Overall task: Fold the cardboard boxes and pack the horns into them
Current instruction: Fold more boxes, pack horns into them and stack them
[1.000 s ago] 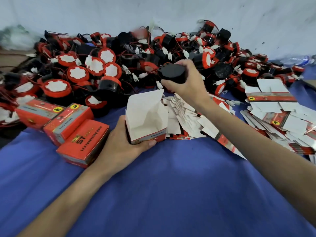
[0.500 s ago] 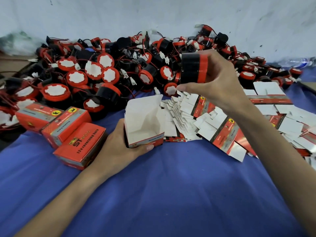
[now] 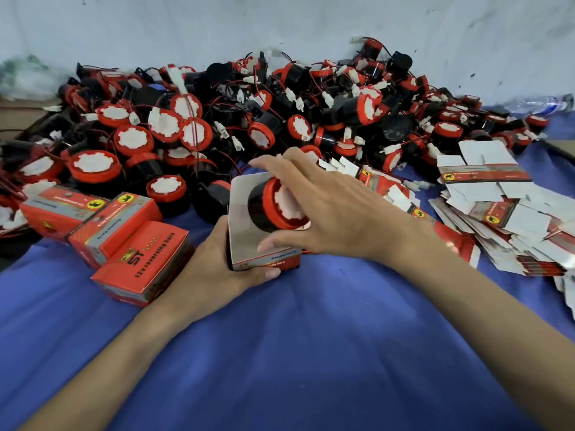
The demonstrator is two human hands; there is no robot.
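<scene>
Since half a second ago the right hand (image 3: 326,209) has come down from over the heap, and the horn (image 3: 273,206) it carries is now partway inside the open box (image 3: 249,244), black body first, red rim and white face still sticking out under the palm. Left hand (image 3: 217,275) is wrapped around the box's near left side, thumb along the front. Right fingers look loosely spread over the horn, more pushing than clamping. Tip: keep that left grip firm so the walls don't splay, push squarely, and tuck the wire in. Left of the grip sit three closed boxes (image 3: 137,259); right, flat box blanks (image 3: 497,219); beyond, the horn pile (image 3: 280,113).
</scene>
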